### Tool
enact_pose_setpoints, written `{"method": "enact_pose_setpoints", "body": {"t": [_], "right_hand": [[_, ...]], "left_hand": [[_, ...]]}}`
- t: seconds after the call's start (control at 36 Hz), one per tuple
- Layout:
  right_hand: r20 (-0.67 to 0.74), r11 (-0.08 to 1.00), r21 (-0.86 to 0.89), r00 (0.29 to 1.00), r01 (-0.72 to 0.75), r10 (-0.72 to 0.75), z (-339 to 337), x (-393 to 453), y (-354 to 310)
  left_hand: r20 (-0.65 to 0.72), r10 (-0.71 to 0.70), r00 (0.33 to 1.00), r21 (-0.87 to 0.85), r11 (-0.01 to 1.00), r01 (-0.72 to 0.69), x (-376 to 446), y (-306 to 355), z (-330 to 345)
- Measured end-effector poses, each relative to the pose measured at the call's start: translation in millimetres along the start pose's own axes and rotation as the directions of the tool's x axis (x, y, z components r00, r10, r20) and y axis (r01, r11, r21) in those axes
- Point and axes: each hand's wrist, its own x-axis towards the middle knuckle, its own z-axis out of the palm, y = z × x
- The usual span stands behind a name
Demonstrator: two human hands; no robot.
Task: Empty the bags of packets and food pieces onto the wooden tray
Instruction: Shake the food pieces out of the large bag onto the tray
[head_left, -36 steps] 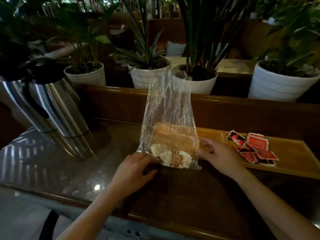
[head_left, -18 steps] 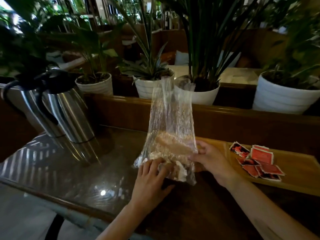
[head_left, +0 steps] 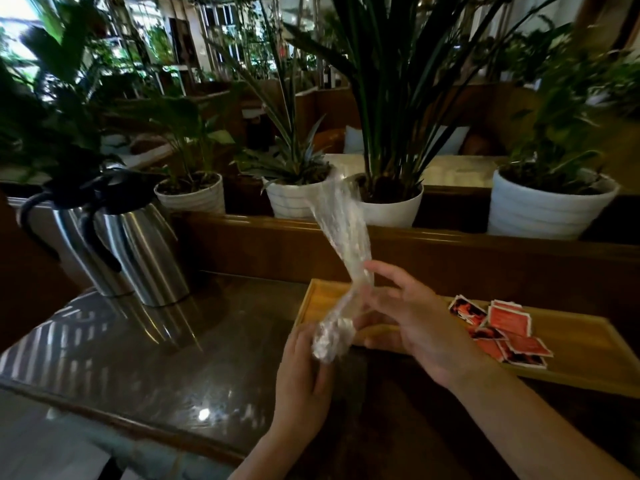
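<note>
A clear plastic bag [head_left: 341,233] stands twisted and lifted above the left end of the wooden tray [head_left: 581,344]. Its bunched bottom holds pale food pieces [head_left: 330,342]. My left hand [head_left: 304,379] grips that bottom from below. My right hand [head_left: 415,320] pinches the bag's narrow middle with thumb and fingers, the other fingers spread. Several red and black packets [head_left: 504,330] lie in a loose pile on the tray to the right of my hands.
Two steel jugs [head_left: 138,244] with black handles stand at the left on the dark glossy table [head_left: 156,358]. A wooden ledge [head_left: 450,247] behind the tray carries white plant pots [head_left: 550,206].
The bag has been lifted off the table and twisted narrow, moving right over the tray's left end. Both hands have closed on it, the left under the bottom, the right at the middle.
</note>
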Motion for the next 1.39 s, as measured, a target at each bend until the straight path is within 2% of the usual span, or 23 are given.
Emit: {"method": "enact_pose_setpoints", "body": {"t": [0.06, 0.17, 0.22, 0.33, 0.47, 0.58, 0.67, 0.75, 0.81, 0.92, 1.17, 1.28, 1.39], "right_hand": [[-0.072, 0.998, -0.046, 0.997, 0.037, -0.040, -11, -3, -4], [-0.292, 0.983, -0.171, 0.950, 0.065, -0.114, -41, 8, -2], [-0.339, 0.962, -0.266, 0.928, 0.064, -0.155, -55, 18, 1], [-0.308, 0.934, -0.356, 0.940, 0.028, -0.146, -76, 31, 4], [-0.155, 0.891, -0.429, 0.959, 0.150, -0.236, -80, 30, -12], [-0.142, 0.771, -0.608, 0.930, 0.190, -0.340, -82, 28, -28], [-0.101, 0.706, -0.669, 0.913, 0.231, -0.395, -84, 23, -32], [-0.056, 0.715, -0.651, 0.923, 0.256, -0.381, -82, 20, -41], [-0.041, 0.750, -0.619, 0.945, 0.232, -0.325, -83, 20, -46], [-0.055, 0.753, -0.632, 0.959, 0.181, -0.277, -97, 15, -46], [-0.156, 0.794, -0.577, 0.929, 0.189, -0.335, -111, 3, -48], [-0.184, 0.825, -0.538, 0.931, 0.174, -0.316, -119, 1, -47], [-0.153, 0.884, -0.432, 0.952, 0.177, -0.265, -124, 0, -49]], "left_hand": [[0.004, -0.050, 0.999, -0.114, 0.992, 0.050, 4, 8, -5], [0.069, -0.163, 0.984, -0.196, 0.965, 0.174, 3, 5, -19], [0.118, -0.224, 0.967, -0.246, 0.937, 0.247, 0, 0, -28], [0.164, -0.247, 0.955, -0.268, 0.921, 0.284, -3, -8, -43], [0.244, -0.223, 0.944, -0.307, 0.905, 0.293, 0, -9, -56], [0.234, -0.242, 0.942, -0.340, 0.887, 0.312, 2, -7, -62], [0.192, -0.282, 0.940, -0.358, 0.872, 0.334, 4, -5, -65], [0.175, -0.302, 0.937, -0.352, 0.870, 0.346, 11, -4, -67], [0.156, -0.302, 0.941, -0.341, 0.877, 0.338, 16, -5, -68], [0.156, -0.288, 0.945, -0.326, 0.888, 0.324, 25, -5, -66], [0.151, -0.350, 0.925, -0.433, 0.818, 0.380, 40, 1, -60], [0.118, -0.364, 0.924, -0.358, 0.852, 0.381, 48, -6, -62], [0.096, -0.338, 0.936, -0.281, 0.893, 0.352, 60, -4, -66]]}}
